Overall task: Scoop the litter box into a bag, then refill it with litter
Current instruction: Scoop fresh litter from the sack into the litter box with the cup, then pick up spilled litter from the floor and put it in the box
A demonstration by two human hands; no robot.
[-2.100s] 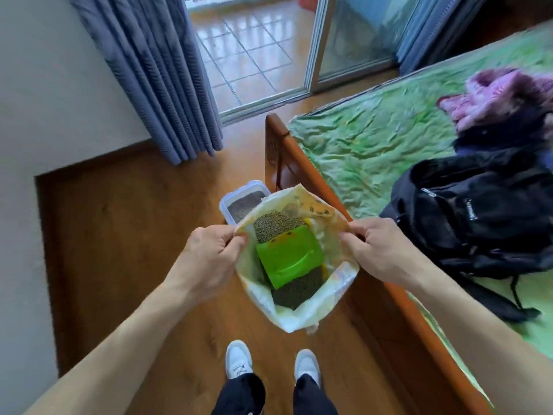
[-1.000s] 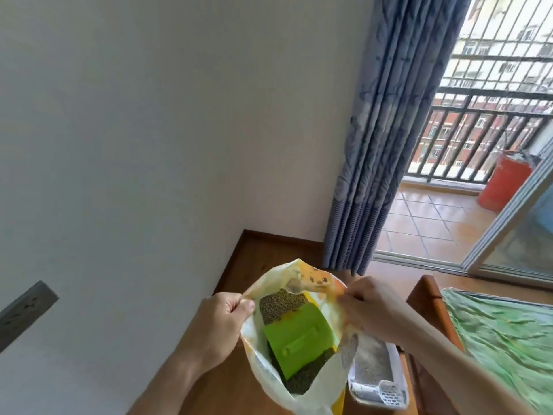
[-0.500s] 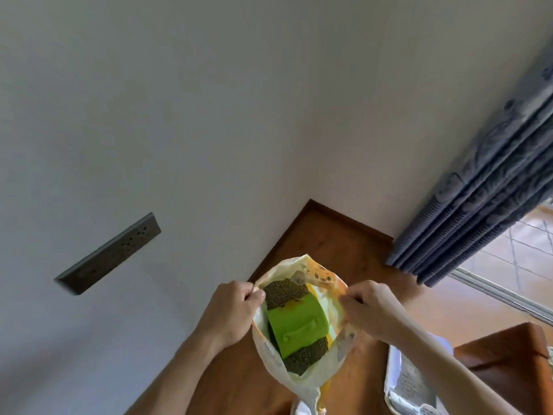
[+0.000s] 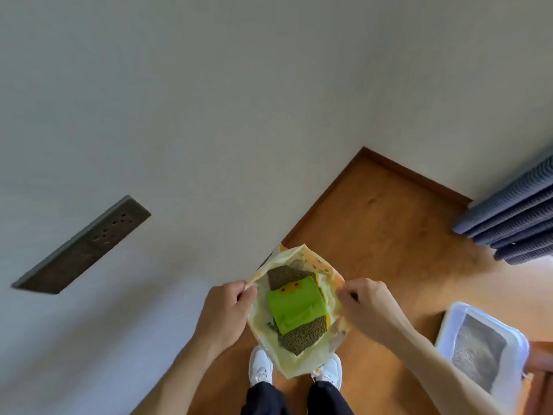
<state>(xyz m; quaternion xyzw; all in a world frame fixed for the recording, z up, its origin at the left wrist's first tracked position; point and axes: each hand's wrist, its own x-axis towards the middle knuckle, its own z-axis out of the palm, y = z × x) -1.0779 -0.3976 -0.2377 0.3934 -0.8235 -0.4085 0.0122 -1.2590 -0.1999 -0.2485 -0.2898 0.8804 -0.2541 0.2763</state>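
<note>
Nearest, I am seeing white shoes on the wooden floor. Above them, the left hand and right hand are each pinching an opposite rim of the pale yellow plastic litter bag, pulling its mouth wide, presumably for access. Inside, a bright green plastic scoop is lying on dark granular litter. The white rectangular litter box is sitting on the floor to the right, near. Farther off: blue curtain, grey wall socket strip.

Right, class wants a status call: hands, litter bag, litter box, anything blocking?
Left hand and right hand pinch litter bag open. Green scoop on litter inside. Litter box on floor, right. Nothing blocking.
</note>
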